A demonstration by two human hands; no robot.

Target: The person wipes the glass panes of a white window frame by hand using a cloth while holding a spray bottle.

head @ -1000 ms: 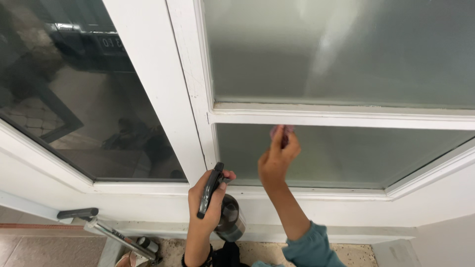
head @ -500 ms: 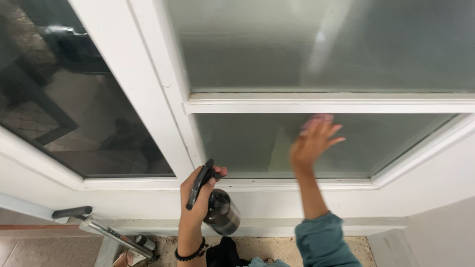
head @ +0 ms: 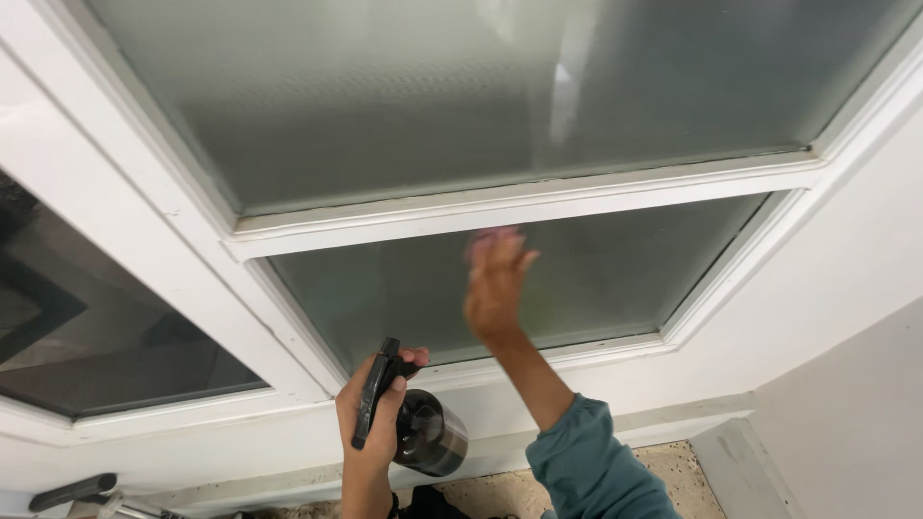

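A: Pressing flat, right hand (head: 497, 288), fingers spread, holds a pink cloth (head: 495, 234) against the lower frosted pane (head: 615, 279), top edge.

B: Left hand (head: 370, 413)?

A: Curled tight around a dark spray bottle (head: 423, 432), below the white sill (head: 577, 351).

A clear dark pane (head: 87, 327) sits at the left, its white frame post (head: 125, 240) slanting beside it. Above hangs a large frosted upper pane (head: 461, 86). A grey wall (head: 846, 423) stands at the right, speckled floor (head: 673, 471) below, and a black handle (head: 72, 490) in the bottom-left corner.
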